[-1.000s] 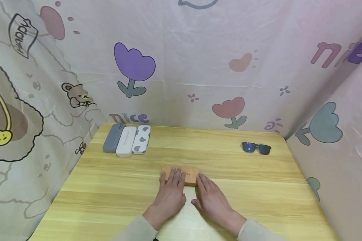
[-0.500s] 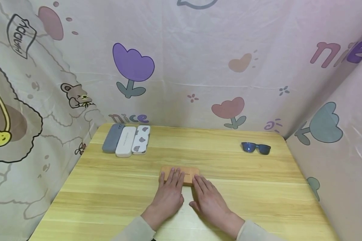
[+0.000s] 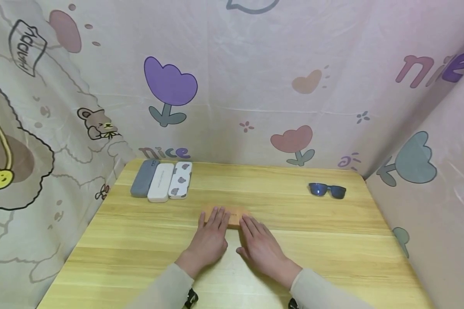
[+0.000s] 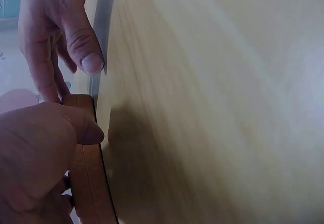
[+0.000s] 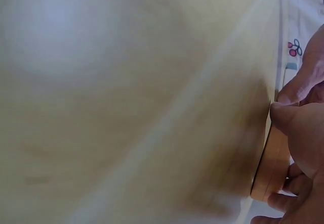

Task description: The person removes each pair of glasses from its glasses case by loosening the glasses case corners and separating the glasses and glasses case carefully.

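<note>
Tan case: this one's my landmark, so everything is placed off it. The tan case lies flat, long side facing the person, with small lettering on top that I can't read.
Left hand on it: the left hand has its fingers stretched out over the left part of the tan case, not wrapped round it. Thumb's off to the side, near the case's front face.
Right hand on it: the right hand rests straight fingertips at the right end of the tan case, thumb held out short of it. So neither hand really has a grip, just fingers laid on.
Other cases: beyond the tan case and off to its left, three in a row side by side: a grey case, a white case, then a bear-print case.
Sunglasses: dark sunglasses with bluish lenses, beyond the tan case to its right, well apart from it.
Table: pale wood-grain table under the tan case.
Backdrop: printed curtain behind the tan case, tulips and "nice" on it.
Sleeves: beige sleeves, on the person's side of the tan case.
</note>
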{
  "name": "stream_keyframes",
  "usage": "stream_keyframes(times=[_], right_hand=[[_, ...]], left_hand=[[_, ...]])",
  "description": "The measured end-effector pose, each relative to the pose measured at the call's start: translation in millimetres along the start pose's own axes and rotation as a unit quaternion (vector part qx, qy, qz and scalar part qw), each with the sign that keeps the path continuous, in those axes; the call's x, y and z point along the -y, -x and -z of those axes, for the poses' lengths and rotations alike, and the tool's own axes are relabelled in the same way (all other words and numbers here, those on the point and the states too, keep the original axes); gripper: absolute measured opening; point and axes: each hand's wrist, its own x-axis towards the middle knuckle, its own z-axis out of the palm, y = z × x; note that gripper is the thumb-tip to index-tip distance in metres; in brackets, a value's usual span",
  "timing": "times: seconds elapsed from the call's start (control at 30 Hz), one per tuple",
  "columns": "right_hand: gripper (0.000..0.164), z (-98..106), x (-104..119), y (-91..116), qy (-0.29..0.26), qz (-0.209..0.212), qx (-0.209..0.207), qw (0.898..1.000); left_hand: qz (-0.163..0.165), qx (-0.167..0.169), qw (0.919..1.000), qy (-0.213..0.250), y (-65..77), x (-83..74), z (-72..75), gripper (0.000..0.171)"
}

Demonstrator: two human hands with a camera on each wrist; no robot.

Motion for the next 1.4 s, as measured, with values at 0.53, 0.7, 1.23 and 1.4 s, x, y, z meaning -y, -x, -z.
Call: stream_keyframes(times=[0.53,0.7,1.23,1.4], right_hand=[[0.080,-6,-15,-65,-0.026,-0.026,0.018,0.999],[0.081,-9,-20,-79,-0.030,-0.047,0.033,0.998],[0.082,-12,-26,-85,-0.028,-0.078,0.059,0.995],[0.082,-11,-31,-94,-0.034,-0.082,0.064,0.994]], left_hand=[[0.016,0.048,0.9986,0.017,-46.4,41.9,5.4,0.078],[0.016,0.038,0.9991,0.012,-54.5,55.6,6.0,0.076],[0.047,-0.006,0.9989,-0.001,-44.7,49.3,1.9,0.072],[0.026,0.038,0.9989,-0.011,-60.7,64.1,10.3,0.071]])
